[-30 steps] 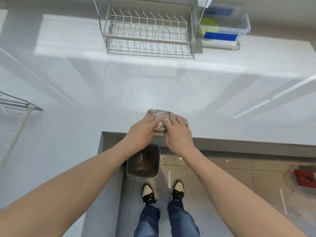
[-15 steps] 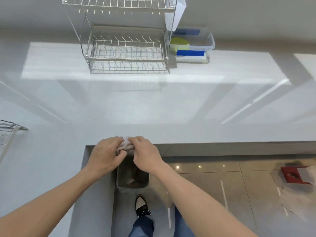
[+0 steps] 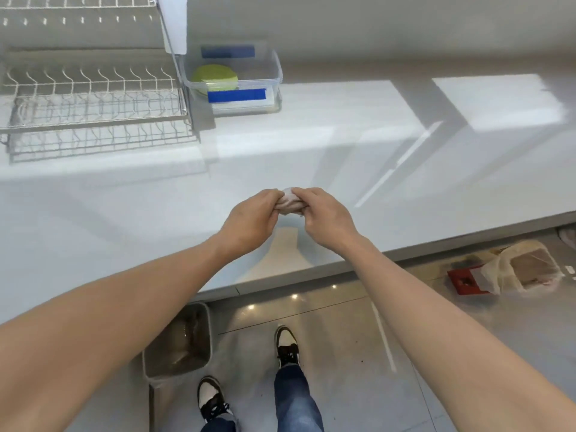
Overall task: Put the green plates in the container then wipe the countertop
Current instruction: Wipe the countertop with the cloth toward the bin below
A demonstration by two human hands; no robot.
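Both hands hold a small crumpled pale cloth [image 3: 290, 204] just above the white countertop [image 3: 343, 157]. My left hand [image 3: 252, 222] grips its left side and my right hand [image 3: 327, 219] its right side, fingers closed around it. The green plates [image 3: 214, 77] lie stacked inside a clear plastic container [image 3: 268, 70] with blue tape, at the back of the countertop beside the wire rack. Most of the cloth is hidden between my fingers.
A metal wire dish rack [image 3: 90, 98] stands at the back left. On the floor below the counter edge sits a grey bin [image 3: 179, 341]. A red object and a plastic bag [image 3: 511, 269] lie on the floor at the right. My feet stand on the tiles.
The cloth was pressed flat on the counter edge; now both hands have bunched it up and lifted it. The view has shifted right, and my hands are further over the countertop.
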